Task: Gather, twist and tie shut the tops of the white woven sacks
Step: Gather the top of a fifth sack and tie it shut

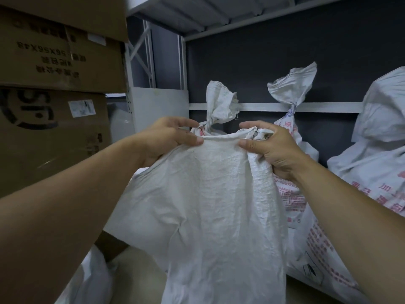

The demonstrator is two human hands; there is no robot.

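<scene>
sack point(214, 194) base below the frame

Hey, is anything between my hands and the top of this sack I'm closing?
Nothing visible. The left hand and right hand hold the white woven sack directly by its top edge.

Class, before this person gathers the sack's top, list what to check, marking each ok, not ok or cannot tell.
1. The left hand pinches the top edge of the front sack: ok.
2. The right hand grips bunched fabric at the edge's other end: ok.
3. Top gathered into a neck: not ok; the edge lies stretched between the hands.
4. A tie cord within reach: cannot tell; none shows.
5. Fill level below the edge: cannot tell.
6. The tied sack behind and the second tied sack are knotted: ok.
</scene>
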